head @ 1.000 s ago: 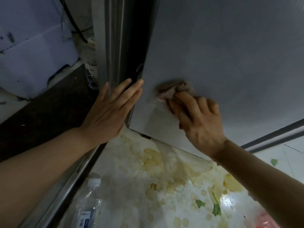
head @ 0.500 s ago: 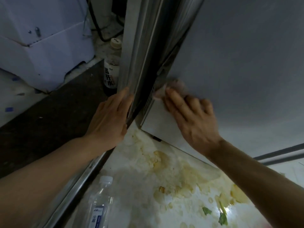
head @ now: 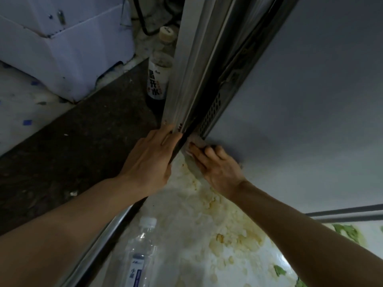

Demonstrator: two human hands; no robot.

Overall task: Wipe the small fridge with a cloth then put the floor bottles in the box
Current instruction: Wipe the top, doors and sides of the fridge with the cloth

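The small fridge's grey side fills the right of the view. My right hand presses a small pinkish cloth against the fridge's lower left corner; most of the cloth is hidden under my fingers. My left hand rests flat on the metal frame beside the fridge, fingers straight. A clear water bottle lies on the floor below my arms. A second bottle with a dark label stands behind the frame.
A white cardboard box sits at the upper left on a pale floor. A dark mat runs along the left. The pale floor under the fridge is stained yellow with green scraps. A black cable hangs behind.
My right hand has slid the cloth down and left to the fridge's bottom corner. My left hand has shifted from the fridge edge onto the metal frame. The view has tipped downward.
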